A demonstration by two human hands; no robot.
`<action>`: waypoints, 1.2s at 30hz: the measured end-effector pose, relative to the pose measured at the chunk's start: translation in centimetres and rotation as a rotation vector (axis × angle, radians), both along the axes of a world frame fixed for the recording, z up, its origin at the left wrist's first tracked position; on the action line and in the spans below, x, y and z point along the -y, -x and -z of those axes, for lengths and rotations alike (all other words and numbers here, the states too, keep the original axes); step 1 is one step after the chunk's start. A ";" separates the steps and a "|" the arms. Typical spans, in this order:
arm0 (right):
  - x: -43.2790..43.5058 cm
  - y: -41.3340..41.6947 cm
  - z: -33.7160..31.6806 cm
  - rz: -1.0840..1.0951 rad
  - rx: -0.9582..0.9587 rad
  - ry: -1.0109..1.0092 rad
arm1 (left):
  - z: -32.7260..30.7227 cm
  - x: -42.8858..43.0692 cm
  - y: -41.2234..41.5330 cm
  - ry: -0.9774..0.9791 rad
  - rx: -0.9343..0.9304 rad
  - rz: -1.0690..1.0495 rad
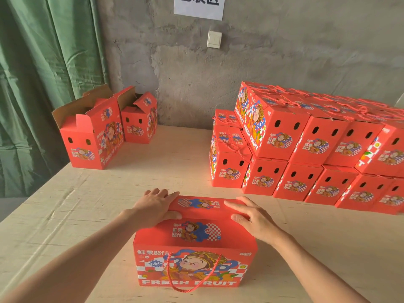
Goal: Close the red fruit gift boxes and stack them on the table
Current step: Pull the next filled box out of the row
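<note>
Pale wooden table (153,171) by grey concrete wall (273,57); red printed cardboard gift box (194,246) at near middle, top flaps pressed down by left hand (156,206) and right hand (251,219), fingers straight, nothing grasped; closed red boxes (306,149) stacked at right

White "FRESH FRUIT" and a blue "666" stand on the bottom-centre box (194,265), "FRESH FRUIT" also runs down a stacked box (254,138) at right, and the top-centre paper sign (199,7) shows cut-off Chinese characters.
</note>
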State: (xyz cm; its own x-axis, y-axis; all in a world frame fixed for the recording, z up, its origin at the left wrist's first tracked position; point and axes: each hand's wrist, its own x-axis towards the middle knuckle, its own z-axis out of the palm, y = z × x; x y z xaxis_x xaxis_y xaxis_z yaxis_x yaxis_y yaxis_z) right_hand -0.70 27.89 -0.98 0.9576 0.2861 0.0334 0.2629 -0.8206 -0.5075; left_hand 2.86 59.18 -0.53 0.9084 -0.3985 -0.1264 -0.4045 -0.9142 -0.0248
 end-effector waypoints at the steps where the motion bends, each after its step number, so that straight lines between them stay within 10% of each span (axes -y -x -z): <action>1: -0.1 0.0 -0.1 -0.003 -0.001 0.003 | 0.0 0.0 0.0 -0.006 -0.005 0.002; 21: 0.1 0.4 0.7 -0.076 -0.113 -0.033 | 0.3 0.5 1.0 0.086 -0.047 -0.077; 31: -2.7 1.3 -0.6 -0.201 0.043 0.372 | 0.5 2.8 3.3 -0.014 0.037 0.056; 36: -2.4 0.5 -0.1 -0.186 -0.062 0.291 | 3.2 6.5 7.1 0.247 0.035 -0.038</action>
State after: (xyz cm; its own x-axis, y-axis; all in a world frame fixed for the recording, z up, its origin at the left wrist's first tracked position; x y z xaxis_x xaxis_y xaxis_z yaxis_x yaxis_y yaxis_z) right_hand -1.24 30.25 -0.91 0.8858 0.4451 -0.1315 0.3977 -0.8740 -0.2790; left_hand -4.20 52.72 -3.68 0.9255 -0.3787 0.0028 -0.3724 -0.9089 0.1878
